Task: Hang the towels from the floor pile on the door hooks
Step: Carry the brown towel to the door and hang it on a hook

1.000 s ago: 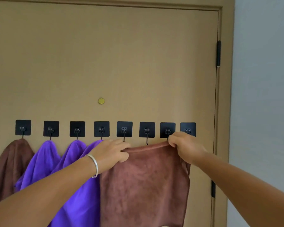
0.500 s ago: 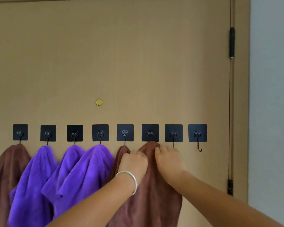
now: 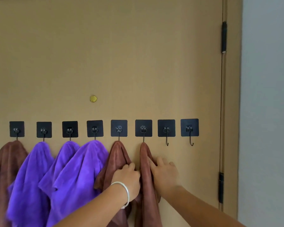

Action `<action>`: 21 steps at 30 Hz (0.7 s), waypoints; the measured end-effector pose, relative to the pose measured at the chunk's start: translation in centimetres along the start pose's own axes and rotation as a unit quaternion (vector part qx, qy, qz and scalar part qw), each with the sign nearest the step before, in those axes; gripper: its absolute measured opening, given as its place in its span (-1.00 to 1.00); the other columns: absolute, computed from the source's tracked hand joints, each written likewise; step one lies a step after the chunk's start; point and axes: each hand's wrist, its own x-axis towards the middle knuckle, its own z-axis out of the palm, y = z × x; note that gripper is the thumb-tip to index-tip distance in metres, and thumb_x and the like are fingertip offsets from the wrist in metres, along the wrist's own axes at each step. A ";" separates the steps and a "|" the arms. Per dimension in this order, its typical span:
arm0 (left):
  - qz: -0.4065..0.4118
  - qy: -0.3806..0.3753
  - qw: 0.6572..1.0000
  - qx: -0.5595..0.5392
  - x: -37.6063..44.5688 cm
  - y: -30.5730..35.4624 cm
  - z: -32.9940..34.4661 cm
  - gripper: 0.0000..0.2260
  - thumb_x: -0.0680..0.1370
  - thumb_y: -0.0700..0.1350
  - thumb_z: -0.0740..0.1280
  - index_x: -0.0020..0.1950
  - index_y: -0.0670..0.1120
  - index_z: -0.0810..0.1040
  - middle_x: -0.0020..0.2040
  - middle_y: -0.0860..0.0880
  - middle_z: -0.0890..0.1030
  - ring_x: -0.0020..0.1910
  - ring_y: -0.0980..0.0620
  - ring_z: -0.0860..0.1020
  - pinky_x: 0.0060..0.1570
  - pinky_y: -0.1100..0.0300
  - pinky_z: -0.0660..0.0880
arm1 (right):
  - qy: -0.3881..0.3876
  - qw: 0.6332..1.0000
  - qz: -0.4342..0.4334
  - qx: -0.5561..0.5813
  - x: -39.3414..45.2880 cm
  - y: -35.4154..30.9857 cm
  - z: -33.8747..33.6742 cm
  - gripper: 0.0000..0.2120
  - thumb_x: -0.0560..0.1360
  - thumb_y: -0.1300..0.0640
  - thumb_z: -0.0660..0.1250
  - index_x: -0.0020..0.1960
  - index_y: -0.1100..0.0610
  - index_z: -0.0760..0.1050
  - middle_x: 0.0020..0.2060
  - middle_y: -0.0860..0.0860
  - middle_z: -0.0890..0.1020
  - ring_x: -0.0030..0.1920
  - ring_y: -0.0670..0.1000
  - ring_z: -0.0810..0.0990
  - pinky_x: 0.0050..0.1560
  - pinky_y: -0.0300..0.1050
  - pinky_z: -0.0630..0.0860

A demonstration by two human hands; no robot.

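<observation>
Eight black stick-on hooks run in a row across the tan door [image 3: 105, 54]. From the left, a brown towel [image 3: 5, 169] hangs on the first hook and purple towels [image 3: 75, 174] on the following three. Another brown towel [image 3: 120, 154] hangs in two folds from the fifth and sixth hooks. My left hand [image 3: 127, 179], with a silver bangle on the wrist, has its fingers curled on the fold under the fifth hook. My right hand [image 3: 166, 175] lies flat, fingers apart, against the fold under the sixth hook. The seventh hook [image 3: 167, 142] and eighth hook [image 3: 191, 141] are bare. The floor pile is out of view.
A small brass disc [image 3: 93, 98] sits on the door above the hooks. Black hinges [image 3: 224, 36] run down the door's right edge beside the frame. A grey wall [image 3: 267, 112] fills the far right.
The brown towel went from stretched between my hands to hanging on the fifth and sixth hooks. Both hands have slid down from the hook tops along its folds.
</observation>
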 end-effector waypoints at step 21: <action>0.296 0.289 0.903 -0.116 3.4 3.7 -6.9 -0.75 0.59 0.02 0.14 0.24 0.03 0.42 0.11 0.05 0.49 0.09 0.00 0.46 0.05 0.12 0.37 | 0.052 0.973 0.188 -0.121 -9.0 8.4 -8.2 -0.72 0.57 0.13 0.13 0.24 0.03 0.45 0.08 -0.01 0.53 0.04 0.06 0.50 0.02 -0.07 0.45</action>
